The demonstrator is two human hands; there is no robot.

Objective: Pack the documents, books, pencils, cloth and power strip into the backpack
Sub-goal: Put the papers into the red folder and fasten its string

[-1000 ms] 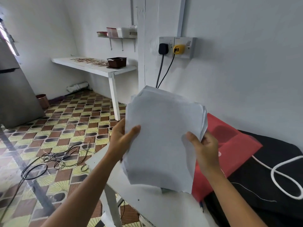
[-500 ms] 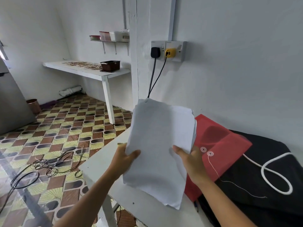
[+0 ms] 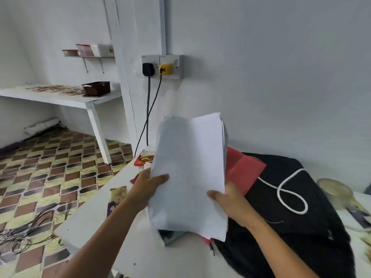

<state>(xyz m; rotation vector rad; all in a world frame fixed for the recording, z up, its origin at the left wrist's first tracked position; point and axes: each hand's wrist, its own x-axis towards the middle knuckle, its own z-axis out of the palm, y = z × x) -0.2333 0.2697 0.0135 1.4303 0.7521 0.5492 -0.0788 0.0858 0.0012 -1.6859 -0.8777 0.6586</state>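
Head camera view, looking forward and down. Two bare forearms reach into the scene from the bottom edge. Both hands hold a stack of white papers (image 3: pixel 190 173) upright above a white table (image 3: pixel 96 223). The left hand (image 3: pixel 147 188) grips the stack's left edge, thumb lying across the front sheet and fingers hidden behind. The right hand (image 3: pixel 230 201) grips the lower right edge the same way, thumb on the front.

Behind the papers, a red envelope folder (image 3: pixel 244 170) lies partly on the table and partly on a black backpack (image 3: pixel 301 221), which lies flat on the right. A white cord (image 3: pixel 289 189) loops across the top of the backpack. Below the stack's bottom edge, a dark pencil tip (image 3: pixel 211 250) and the corner of a greenish book (image 3: pixel 173 236) peek out. A red packet (image 3: pixel 143 159) sits at the table's far corner, and a printed card (image 3: pixel 116 199) lies near the left forearm.

On the white wall, a socket (image 3: pixel 162 69) holds a black plug and a yellow plug, with cables hanging down. Farther left stand a white bench with a brown tray (image 3: pixel 96 88) and a small wall shelf (image 3: pixel 88 52). Loose cables (image 3: pixel 30 227) lie on the patterned tile floor.
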